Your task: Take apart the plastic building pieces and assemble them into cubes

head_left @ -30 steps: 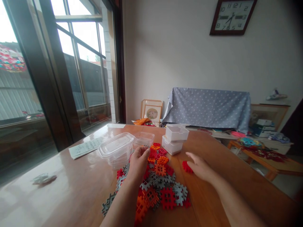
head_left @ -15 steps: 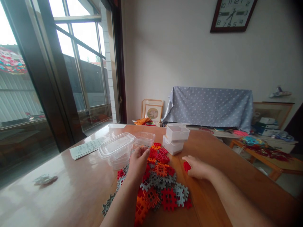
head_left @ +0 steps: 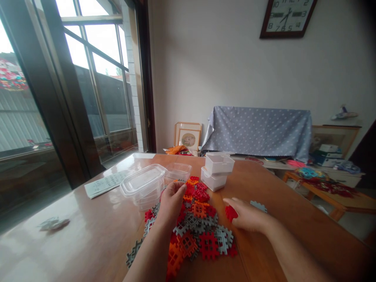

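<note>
A heap of flat, notched plastic building pieces (head_left: pixel 209 246) in red, orange and grey lies on the table in front of me. Over the heap's left side, my left hand (head_left: pixel 172 197) has thumb and fingers pinched together; what they grip, if anything, is hidden. My right hand (head_left: pixel 248 214) is right of the heap, low over the table, its fingers closed on a red building piece (head_left: pixel 231 212). Just beyond that hand lies a pale grey building piece (head_left: pixel 259 206), partly hidden by it.
Clear plastic tubs (head_left: pixel 143 182) stand behind the heap to the left, with two stacked white boxes (head_left: pixel 217 172) behind it. A written sheet (head_left: pixel 104 184) and a small crumpled item (head_left: pixel 54 224) lie on the left of the brown table (head_left: pixel 96 239).
My right hand, still with the red building piece, has moved slightly nearer to me. The pale grey piece beyond it has come into view. My left hand stays pinched at nearly the same spot.
</note>
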{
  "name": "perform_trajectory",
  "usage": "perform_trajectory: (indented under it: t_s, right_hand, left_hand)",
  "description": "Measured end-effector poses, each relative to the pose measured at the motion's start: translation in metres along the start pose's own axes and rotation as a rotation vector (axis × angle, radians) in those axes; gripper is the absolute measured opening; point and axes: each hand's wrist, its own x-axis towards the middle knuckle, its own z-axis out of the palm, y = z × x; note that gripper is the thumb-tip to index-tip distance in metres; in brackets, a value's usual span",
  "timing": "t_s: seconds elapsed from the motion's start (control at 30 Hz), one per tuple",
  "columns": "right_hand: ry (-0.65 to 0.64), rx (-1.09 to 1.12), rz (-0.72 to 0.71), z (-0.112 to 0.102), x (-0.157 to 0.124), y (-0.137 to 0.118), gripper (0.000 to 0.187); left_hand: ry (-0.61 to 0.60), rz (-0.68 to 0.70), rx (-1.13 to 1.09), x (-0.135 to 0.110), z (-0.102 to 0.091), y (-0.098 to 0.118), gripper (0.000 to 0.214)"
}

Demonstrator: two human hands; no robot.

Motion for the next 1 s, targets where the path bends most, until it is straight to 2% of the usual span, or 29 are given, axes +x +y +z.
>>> perform_trajectory:
  t_s: [0.1, 0.2, 0.33, 0.4, 0.53, 0.63, 0.77, 1.0]
  right_hand:
    - [0.009, 0.034, -0.006, -0.006, -0.004, -0.002, 0.091]
    - [0.07, 0.058, -0.024, -0.014, -0.015, -0.008, 0.082]
    - [0.144, 0.123, -0.097, -0.021, -0.037, -0.03, 0.075]
    - [0.098, 0.157, -0.173, -0.016, -0.047, -0.047, 0.083]
    - [0.015, 0.175, -0.261, 0.009, -0.057, -0.081, 0.114]
    - [-0.002, 0.157, -0.271, 0.028, -0.054, -0.096, 0.12]
    - [0.07, 0.14, -0.277, 0.039, -0.046, -0.104, 0.099]
    - [0.283, 0.215, -0.401, 0.043, -0.035, -0.106, 0.062]
  left_hand:
    - [0.001, -0.006, 0.007, 0.0, 0.0, 0.001, 0.034]
    - [0.006, 0.0, 0.016, 0.0, 0.0, 0.002, 0.034]
    - [0.022, 0.02, 0.045, 0.001, 0.0, -0.001, 0.034]
    - [0.041, 0.027, 0.068, 0.004, -0.001, -0.003, 0.035]
    - [0.101, 0.037, 0.07, 0.007, -0.006, -0.002, 0.034]
    - [0.148, 0.049, 0.05, 0.008, -0.012, 0.002, 0.034]
    - [0.199, 0.053, 0.032, 0.007, -0.019, 0.007, 0.035]
    - [0.255, 0.023, -0.015, 0.006, -0.025, 0.013, 0.037]
